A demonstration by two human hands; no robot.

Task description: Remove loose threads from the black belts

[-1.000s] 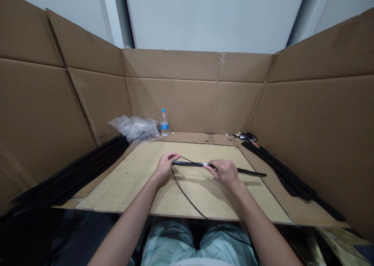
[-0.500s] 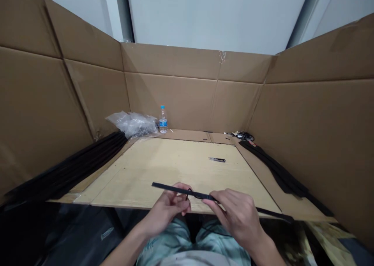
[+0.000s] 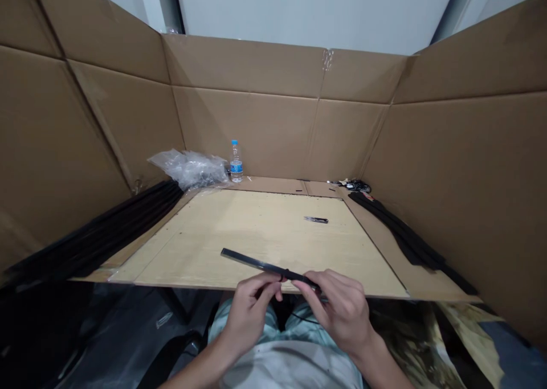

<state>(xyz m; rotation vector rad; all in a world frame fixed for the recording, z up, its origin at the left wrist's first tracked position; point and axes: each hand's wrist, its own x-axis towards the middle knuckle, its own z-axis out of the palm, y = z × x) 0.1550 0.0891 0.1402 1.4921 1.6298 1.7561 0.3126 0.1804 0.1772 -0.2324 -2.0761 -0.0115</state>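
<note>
A long, narrow black strip (image 3: 252, 261) slants over the table's front edge, its free end pointing up and to the left. My right hand (image 3: 339, 301) is closed round the strip's lower right part. A thin black cord (image 3: 285, 275) passes round the strip between my hands. My left hand (image 3: 252, 304) pinches at this cord just under the strip, fingertips partly hidden. More thin cord (image 3: 304, 318) hangs below my right hand over the lap. Beyond the hands, a pair of thread snips (image 3: 316, 220) lies on the pale board (image 3: 239, 224).
Black strips lie in a bundle at the left (image 3: 115, 224) and in another at the right (image 3: 393, 229). At the back are clear plastic bags (image 3: 192, 170), a water bottle (image 3: 236, 164) and tangled black cords (image 3: 356, 185). Cardboard walls (image 3: 252, 127) enclose three sides.
The open cord loop at my left fingers is now drawn close round the strip. My left hand has turned and moved nearer my right. The camera view has tilted down slightly.
</note>
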